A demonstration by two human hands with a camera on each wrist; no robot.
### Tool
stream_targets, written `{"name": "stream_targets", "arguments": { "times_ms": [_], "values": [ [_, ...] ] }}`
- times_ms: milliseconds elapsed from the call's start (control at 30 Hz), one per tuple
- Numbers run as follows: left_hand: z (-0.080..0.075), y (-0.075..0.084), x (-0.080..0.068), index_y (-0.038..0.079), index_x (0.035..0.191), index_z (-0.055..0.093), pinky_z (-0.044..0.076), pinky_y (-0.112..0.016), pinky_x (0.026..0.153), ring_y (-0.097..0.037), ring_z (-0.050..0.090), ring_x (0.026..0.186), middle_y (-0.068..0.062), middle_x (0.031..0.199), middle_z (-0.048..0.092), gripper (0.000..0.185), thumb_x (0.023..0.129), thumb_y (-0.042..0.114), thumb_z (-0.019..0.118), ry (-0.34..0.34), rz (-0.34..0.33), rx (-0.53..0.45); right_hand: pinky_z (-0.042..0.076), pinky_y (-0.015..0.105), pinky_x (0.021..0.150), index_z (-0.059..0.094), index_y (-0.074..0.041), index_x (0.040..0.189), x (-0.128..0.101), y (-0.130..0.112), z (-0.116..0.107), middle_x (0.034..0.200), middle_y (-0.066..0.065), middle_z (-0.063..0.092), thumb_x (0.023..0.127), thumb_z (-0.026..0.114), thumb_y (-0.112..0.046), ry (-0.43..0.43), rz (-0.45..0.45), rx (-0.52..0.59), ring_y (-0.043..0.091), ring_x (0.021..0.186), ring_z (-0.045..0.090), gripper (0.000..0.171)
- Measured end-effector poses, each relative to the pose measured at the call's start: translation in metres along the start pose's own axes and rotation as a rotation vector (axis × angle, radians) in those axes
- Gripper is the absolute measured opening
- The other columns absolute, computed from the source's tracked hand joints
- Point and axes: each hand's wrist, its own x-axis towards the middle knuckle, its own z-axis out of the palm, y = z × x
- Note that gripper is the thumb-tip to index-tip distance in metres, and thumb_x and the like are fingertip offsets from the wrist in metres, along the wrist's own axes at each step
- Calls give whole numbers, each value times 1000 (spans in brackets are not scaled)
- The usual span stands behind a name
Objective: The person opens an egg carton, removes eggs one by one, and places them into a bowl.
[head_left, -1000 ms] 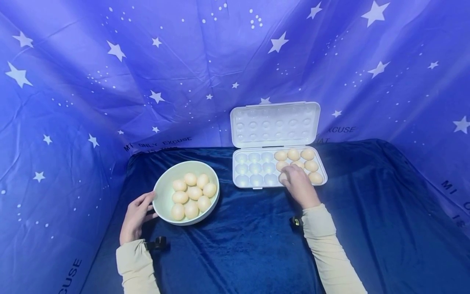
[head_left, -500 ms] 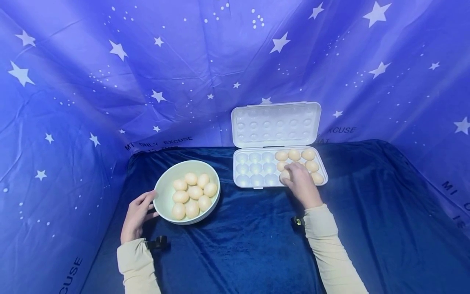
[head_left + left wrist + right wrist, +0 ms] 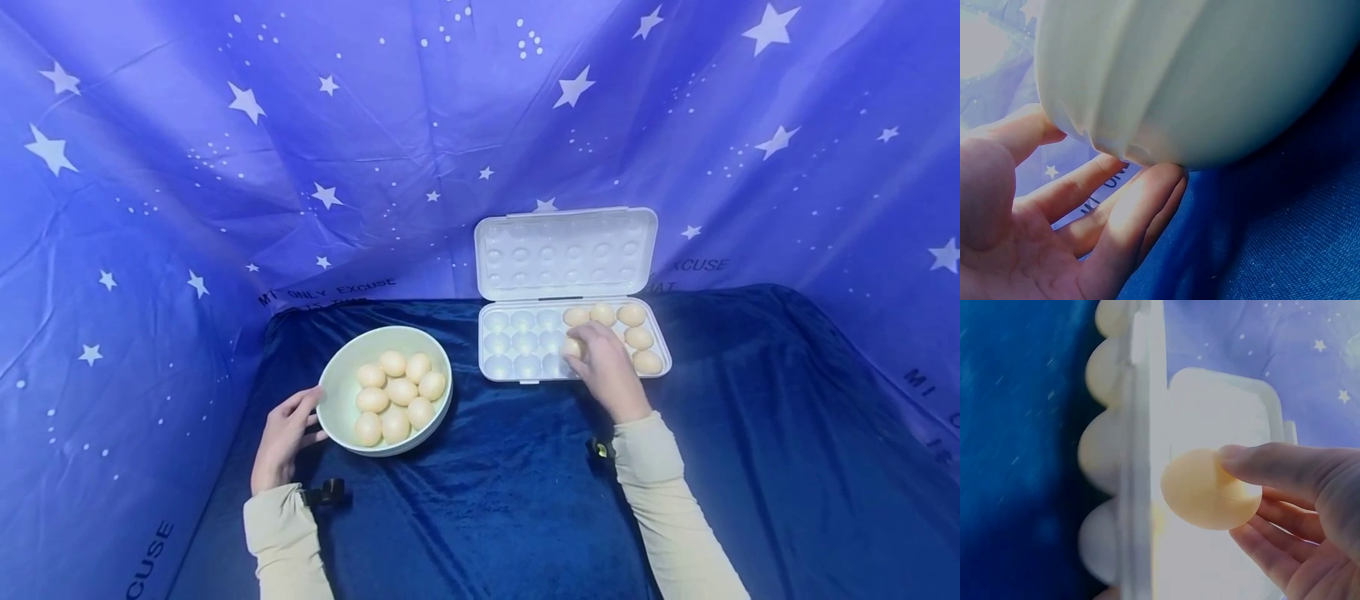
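Nearest, we see 2 pale sleeves reaching over dark blue cloth. Our left hand rests fairly straight fingers against the outside of a pale green bowl, where 9 eggs show. Farther off, our right hand pinches 1 egg between thumb and fingers, over the egg tray. We count 5 eggs seated clear of that hand. Behind, the lid stands raised before a starry curtain.

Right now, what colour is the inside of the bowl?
The bowl is pale green inside; the head view shows it best.
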Motion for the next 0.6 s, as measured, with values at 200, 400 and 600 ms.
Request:
{"name": "stream_targets", "arguments": {
  "times_ms": [200, 400, 600],
  "values": [
    [-1, 0, 0, 0, 141, 50, 62, -23, 71, 0, 66, 83, 10, 107, 62, 61, 99, 42, 60, 1, 5, 4, 49, 51, 99, 66, 7, 109, 9, -24, 3, 113, 22, 64, 82, 78, -3, -28, -35, 41, 38, 111, 58, 31],
    [0, 1, 0, -1, 140, 51, 62, -23, 71, 0, 66, 82, 11, 105, 62, 60, 99, 41, 60, -3, 13, -1, 47, 50, 103, 67, 5, 111, 16, -46, 9, 117, 21, 65, 85, 78, -7, -29, -79, 68, 37, 117, 58, 31],
    [0, 1, -1, -1, 140, 51, 62, -24, 71, 0, 66, 82, 13, 102, 63, 59, 99, 41, 61, -6, 11, -11, 47, 47, 105, 68, 4, 111, 23, -62, 14, 116, 19, 66, 86, 77, -9, -27, -111, 104, 35, 117, 58, 30]
  ]
}}
